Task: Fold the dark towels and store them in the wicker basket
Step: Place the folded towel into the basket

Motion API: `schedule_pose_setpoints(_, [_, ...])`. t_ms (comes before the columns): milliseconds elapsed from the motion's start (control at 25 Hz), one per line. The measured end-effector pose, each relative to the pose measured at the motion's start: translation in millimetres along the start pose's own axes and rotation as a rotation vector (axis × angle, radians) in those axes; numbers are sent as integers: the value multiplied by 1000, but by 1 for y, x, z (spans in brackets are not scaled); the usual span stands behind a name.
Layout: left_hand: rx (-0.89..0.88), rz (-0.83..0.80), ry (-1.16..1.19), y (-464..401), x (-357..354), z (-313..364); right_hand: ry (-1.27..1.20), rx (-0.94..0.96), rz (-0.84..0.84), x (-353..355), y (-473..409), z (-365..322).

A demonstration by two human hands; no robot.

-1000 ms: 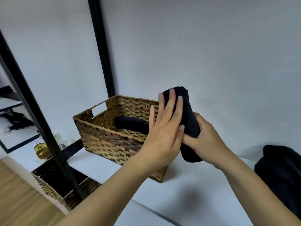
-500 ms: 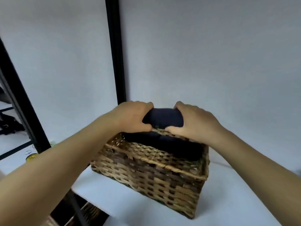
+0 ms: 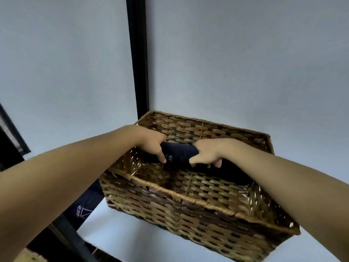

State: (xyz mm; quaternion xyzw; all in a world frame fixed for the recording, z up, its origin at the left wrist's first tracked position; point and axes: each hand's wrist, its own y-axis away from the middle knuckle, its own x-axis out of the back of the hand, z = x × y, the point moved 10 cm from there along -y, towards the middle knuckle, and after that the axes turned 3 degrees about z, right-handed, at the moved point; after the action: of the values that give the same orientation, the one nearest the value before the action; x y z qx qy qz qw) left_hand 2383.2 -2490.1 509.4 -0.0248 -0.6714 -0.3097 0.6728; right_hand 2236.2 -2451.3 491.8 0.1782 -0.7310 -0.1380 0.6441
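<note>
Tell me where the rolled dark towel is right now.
The rolled dark towel sits inside the wicker basket, near its far wall, gripped between left hand and right hand.

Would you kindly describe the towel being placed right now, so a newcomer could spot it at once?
Find the wicker basket on the white shelf. Inside, along its far wall, the left hand and right hand grip a rolled dark towel. Unlike the dark towel beside it, it shows small pale lettering.

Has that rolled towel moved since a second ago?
Yes. The towel went from held up above the basket rim down inside it, gripped by both hands.
</note>
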Motion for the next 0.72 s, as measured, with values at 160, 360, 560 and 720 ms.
schedule_pose_setpoints(160, [54, -149, -172, -29, -29, -12, 6, -80, -248, -46, -25, -11])
schedule_pose_setpoints(360, [4, -75, -474, -46, -35, -17, 547, 40, -51, -45, -38, -42])
schedule_pose_setpoints(560, [-93, 21, -386, -45, -24, -6, 731, 13, 53, -37, -43, -39])
schedule_pose_setpoints(720, [-135, 15, -237, -43, -23, -3, 759, 8, 69, -25, -36, -37])
